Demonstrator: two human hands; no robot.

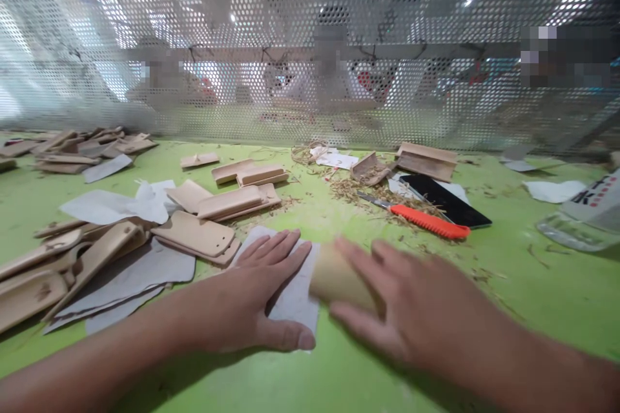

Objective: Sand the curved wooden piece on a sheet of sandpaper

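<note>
My left hand lies flat with its fingers stretched out on a whitish sheet of paper, pressing it against the green table. Just to its right, my right hand is wrapped round a short, curved, pale bamboo piece, thumb on the near side and fingers over the top. The left end of that piece meets the right edge of the sheet. Some blur covers my right hand and the bamboo. Beyond it rests a utility knife with an orange handle and its blade out, beside a black phone.
Cut bamboo pieces and grey-white sheets are piled at the left. Shavings and a trough-shaped bamboo piece lie farther back. A clear bottle lies at right. A perforated screen borders the table, with people behind it.
</note>
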